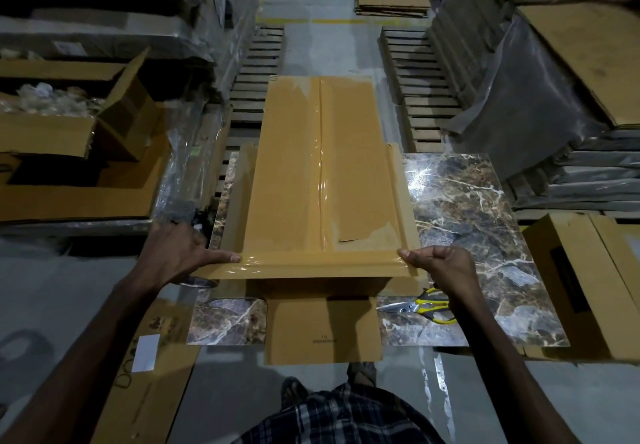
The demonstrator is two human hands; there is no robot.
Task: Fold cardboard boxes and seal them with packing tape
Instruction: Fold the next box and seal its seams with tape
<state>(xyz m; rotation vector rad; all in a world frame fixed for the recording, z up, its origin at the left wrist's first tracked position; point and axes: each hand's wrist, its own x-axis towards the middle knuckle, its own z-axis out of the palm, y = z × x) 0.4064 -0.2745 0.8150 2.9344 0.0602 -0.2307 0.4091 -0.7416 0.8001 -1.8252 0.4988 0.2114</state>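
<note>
Box [311, 173] lies between left hand [176, 253] and right hand [440, 267], both pinching its near edge.

marble slab [467, 208] | yellow-handled scissors [426, 307] on slab | wooden pallets [422, 73] beyond | wrapped stacks [571, 173] right

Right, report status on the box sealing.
Left hand, right hand each hold an end of tape strip. Strip stretched across near end of cardboard box. Scissors lie clear, beside right wrist.

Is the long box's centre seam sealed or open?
Sealed: seam tape runs glossy down the whole cardboard box. Left hand and right hand hold a tape strip across its near edge.
</note>
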